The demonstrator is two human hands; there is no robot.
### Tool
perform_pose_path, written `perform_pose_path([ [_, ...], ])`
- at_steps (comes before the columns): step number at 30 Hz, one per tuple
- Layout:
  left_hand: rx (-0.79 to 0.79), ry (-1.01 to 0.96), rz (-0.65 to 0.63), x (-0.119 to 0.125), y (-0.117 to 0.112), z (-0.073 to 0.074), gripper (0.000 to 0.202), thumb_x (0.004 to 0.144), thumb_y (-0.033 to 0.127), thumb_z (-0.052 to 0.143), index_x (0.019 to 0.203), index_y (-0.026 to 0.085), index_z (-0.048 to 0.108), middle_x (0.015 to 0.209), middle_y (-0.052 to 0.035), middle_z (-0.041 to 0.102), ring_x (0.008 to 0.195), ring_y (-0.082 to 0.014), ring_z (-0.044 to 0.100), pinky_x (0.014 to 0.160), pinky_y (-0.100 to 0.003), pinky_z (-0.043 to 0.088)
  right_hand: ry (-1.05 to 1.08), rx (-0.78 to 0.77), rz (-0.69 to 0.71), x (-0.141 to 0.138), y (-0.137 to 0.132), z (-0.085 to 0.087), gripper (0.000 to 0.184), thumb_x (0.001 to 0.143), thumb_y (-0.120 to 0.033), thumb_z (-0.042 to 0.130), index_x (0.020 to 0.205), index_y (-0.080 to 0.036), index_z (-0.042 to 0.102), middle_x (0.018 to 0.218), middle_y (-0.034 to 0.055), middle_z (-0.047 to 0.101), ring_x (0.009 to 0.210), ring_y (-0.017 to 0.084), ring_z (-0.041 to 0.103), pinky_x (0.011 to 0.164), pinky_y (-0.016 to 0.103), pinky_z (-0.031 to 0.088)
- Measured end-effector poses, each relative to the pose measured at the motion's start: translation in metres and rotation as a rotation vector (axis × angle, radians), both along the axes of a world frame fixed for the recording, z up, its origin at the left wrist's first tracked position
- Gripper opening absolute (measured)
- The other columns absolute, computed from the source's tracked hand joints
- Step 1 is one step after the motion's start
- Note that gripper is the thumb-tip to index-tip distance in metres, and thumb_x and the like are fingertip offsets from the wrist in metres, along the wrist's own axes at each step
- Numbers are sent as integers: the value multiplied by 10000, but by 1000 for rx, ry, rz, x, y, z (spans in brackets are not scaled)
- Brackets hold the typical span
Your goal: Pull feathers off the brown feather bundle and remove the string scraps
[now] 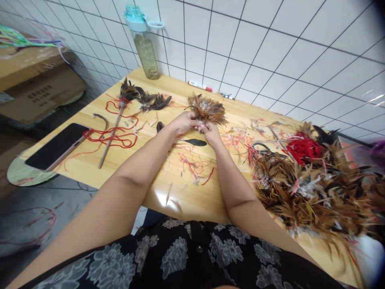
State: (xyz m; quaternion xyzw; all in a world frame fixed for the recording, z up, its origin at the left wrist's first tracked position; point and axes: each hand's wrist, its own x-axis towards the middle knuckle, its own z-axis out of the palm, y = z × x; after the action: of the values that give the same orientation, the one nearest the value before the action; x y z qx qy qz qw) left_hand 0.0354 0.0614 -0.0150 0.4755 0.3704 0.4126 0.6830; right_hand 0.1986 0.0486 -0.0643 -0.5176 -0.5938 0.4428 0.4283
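A feather bunch (207, 109) is pinched at its base over the bench (195, 198) by left hand (184, 122) and right hand (211, 133), each grip closed, apparently being gathered, so steady pressure there seems called for next.

The wall (270, 48) is faced with white tiles separated by thin dark joints. The table (192, 200) has a light wood-grain top; its far edge runs along the wall. The floor (18, 216), at lower left, is grey. A cardboard box (45, 96) is located left of the table. Light reflects as a bright patch (165, 197) on the table's near part and as streaks (377, 98) on the wall at right.
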Motion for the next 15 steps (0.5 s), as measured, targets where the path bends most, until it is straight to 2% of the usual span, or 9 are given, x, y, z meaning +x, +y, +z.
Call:
perform_pose_path([
  [6,-6,-3,34,-1,0,-5,374,591,72,1104,645,139,740,604,-4,700,549,-96,603,592,-195,489,64,56,39,1,3,-8,266,968,-188,801,710,-214,746,791,-11,684,768,154,623,849,303,512],
  [9,30,-35,35,1,1,-7,394,575,121,1121,681,152,743,644,3,712,585,-95,612,616,-189,501,157,30,-3,-2,3,-7,318,979,-207,815,686,-209,690,762,-22,671,739,123,605,803,261,510],
  [11,84,-19,41,0,4,-6,342,642,153,1084,705,157,748,672,-10,723,612,-97,612,625,-188,486,253,-27,-43,-4,3,-3,371,1017,-242,799,691,-210,626,713,-44,622,680,93,542,723,222,471],
  [13,142,30,125,-4,10,-5,229,737,142,995,763,166,769,703,-5,724,630,-96,584,634,-191,470,353,-92,-74,-4,2,3,410,1072,-315,769,729,-219,567,669,-74,546,611,72,449,636,197,409],
  [15,190,119,296,-14,18,-6,146,799,102,896,824,183,777,719,23,700,641,-98,536,646,-199,454,421,-145,-118,-1,2,10,439,1107,-395,751,771,-231,521,654,-95,485,569,58,375,569,185,340],
])
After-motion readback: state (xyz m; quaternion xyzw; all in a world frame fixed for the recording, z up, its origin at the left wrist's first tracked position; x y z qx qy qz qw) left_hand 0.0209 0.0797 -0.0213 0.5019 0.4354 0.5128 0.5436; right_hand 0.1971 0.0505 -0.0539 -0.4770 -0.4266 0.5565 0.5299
